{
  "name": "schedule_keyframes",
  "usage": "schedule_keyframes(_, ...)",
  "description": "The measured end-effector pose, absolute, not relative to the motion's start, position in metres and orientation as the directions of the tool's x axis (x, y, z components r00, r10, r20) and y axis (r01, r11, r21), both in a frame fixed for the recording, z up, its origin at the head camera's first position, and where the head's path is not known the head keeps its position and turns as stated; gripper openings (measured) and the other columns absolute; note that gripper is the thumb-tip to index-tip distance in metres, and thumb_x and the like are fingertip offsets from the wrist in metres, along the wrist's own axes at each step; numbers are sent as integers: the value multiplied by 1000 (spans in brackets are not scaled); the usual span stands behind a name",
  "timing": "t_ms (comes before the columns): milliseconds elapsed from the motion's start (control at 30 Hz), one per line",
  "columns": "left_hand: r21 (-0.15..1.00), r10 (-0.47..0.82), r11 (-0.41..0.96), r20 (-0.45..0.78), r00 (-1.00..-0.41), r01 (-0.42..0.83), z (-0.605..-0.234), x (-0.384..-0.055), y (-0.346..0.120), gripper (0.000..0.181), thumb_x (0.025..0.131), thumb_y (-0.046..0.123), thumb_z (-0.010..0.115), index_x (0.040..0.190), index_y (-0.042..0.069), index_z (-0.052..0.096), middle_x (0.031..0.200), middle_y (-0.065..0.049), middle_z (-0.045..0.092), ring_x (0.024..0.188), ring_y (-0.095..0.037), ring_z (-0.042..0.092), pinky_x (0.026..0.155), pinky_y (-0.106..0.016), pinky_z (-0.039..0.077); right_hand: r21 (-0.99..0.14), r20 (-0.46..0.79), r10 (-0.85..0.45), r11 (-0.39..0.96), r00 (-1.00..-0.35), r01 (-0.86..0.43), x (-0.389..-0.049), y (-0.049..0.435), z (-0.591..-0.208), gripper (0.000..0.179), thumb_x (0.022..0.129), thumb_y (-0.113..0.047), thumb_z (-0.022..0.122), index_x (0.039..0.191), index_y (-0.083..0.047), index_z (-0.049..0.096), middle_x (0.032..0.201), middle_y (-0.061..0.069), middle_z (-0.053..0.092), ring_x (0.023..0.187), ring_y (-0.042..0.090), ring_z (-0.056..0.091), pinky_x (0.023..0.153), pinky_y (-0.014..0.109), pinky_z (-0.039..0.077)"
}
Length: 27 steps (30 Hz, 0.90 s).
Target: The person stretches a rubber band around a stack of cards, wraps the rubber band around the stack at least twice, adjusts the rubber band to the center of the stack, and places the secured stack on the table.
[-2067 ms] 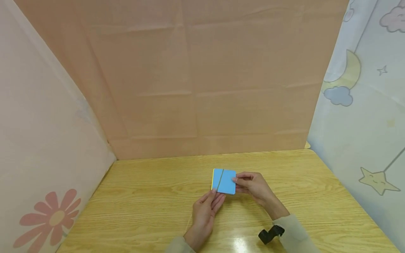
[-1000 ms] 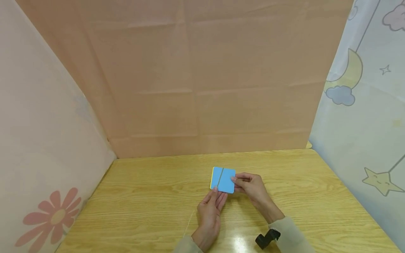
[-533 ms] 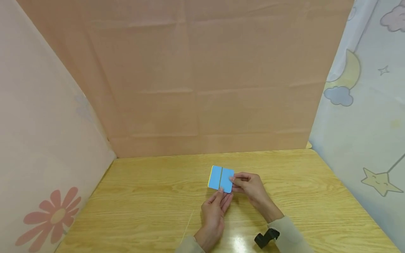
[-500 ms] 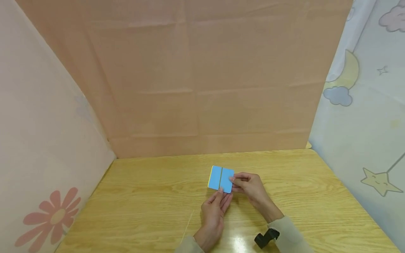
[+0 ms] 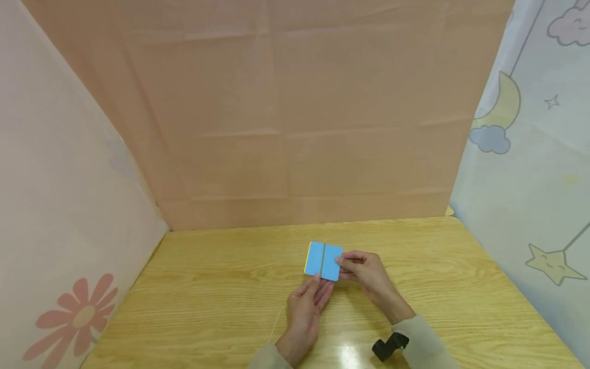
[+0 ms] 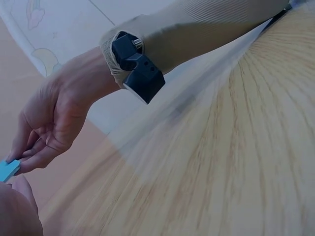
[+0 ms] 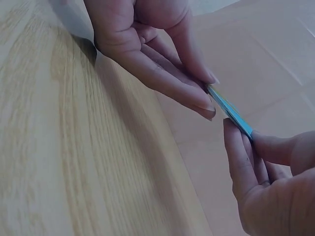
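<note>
left hand (image 5: pixel 302 313) has slid a bit to the left along the near edge of the blue square stack (image 5: pixel 331 261).
both hands pinch the stack and hold it up over the wooden table (image 5: pixel 216 282). the left thumb presses on the near edge, with the other fingers underneath. the right hand (image 5: pixel 372 278) pinches the right edge, thumb on top. a thin dark band (image 5: pixel 322 259) runs across the blue face, and a bit of yellow peeks out at the left edge. a black gadget (image 5: pixel 390 346) sits on the right wrist. behind the table hangs a big peach cloth (image 5: pixel 295 113), with a pink flower (image 5: pixel 83 316) on the left wall and a yellow moon (image 5: pixel 509 102) on the right one.
</note>
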<state>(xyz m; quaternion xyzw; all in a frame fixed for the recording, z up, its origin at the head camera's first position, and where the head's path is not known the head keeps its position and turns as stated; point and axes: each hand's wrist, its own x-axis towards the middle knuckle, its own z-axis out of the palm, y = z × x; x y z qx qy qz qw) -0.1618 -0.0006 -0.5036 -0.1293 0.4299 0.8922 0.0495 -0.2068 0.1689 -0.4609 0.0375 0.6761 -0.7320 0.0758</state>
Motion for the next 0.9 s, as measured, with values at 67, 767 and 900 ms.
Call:
schedule_keyframes(67, 747, -16, -632, -279, -960, -206, -503, -161, 2, 36, 102, 14, 70, 128, -11, 63, 104, -11, 80, 102, -19, 78, 99, -34, 61, -984, -157, -54, -75, -986, 160, -207, 169, -461, 35, 100, -6, 72, 127, 15, 64, 92, 4, 75, 80, 13, 76, 77, 28, 66)
schedule_keyframes(767, 781, -33, -596, -256, -966, -187, -501, -159, 7, 42, 104, 14, 68, 133, -14, 61, 104, -10, 80, 106, -22, 78, 98, -34, 62, -986, -137, -66, -83, -988, 142, -208, 168, -461, 32, 99, -4, 71, 123, 17, 64, 89, 5, 73, 77, 14, 75, 76, 28, 66)
schedule_keyframes(900, 786, -32, -592, -247, -969, -180, -500, -157, 6, 42, 104, 14, 67, 134, -15, 60, 104, -10, 79, 104, -19, 78, 97, -33, 62, -986, -139, -69, -83, -988, 144, -208, 167, -462, 32, 99, -3, 71, 123, 17, 64, 89, 4, 74, 78, 13, 75, 75, 27, 66)
